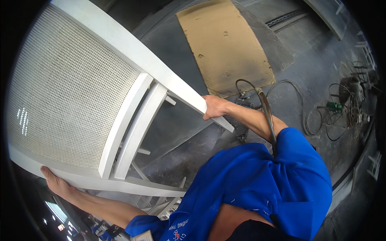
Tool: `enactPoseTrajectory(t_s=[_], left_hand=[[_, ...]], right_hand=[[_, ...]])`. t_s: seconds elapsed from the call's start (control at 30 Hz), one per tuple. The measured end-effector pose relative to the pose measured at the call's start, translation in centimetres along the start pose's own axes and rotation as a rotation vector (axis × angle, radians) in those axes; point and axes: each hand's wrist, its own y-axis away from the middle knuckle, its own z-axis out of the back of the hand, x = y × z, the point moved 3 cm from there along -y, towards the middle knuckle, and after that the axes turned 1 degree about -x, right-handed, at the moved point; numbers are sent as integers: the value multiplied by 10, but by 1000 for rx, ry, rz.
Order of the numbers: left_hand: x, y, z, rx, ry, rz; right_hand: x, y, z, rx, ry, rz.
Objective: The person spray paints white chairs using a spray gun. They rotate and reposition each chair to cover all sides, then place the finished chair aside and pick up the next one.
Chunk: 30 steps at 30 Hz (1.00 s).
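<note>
A white chair frame with a woven cane panel fills the left side of the view, held up at a slant in front of me. My right hand grips one long white rail near its tapered end. Lower left, my left hand holds the opposite rail beside the panel; its thumb shows, while the other fingers are mostly hidden. Two curved crossbars join the rails next to the panel's edge. Short white bars stick out beneath the frame.
A brown cardboard sheet lies on the grey floor ahead. A dark hose loops past my right arm, with more hose on the floor. Cables and machinery stand far right. More white frames appear below the held one.
</note>
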Motion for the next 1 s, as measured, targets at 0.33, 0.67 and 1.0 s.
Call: enactPoseTrajectory(t_s=[0.33,0.67,1.0], left_hand=[[-86,-14,-88,234,363,-200],[-214,44,-281,622,516,117],[-171,69,-369,795,372,249]], right_hand=[[25,227,136,-245,-6,-42],[62,423,233,-458,-21,-239],[96,461,213,-560,-176,-431]])
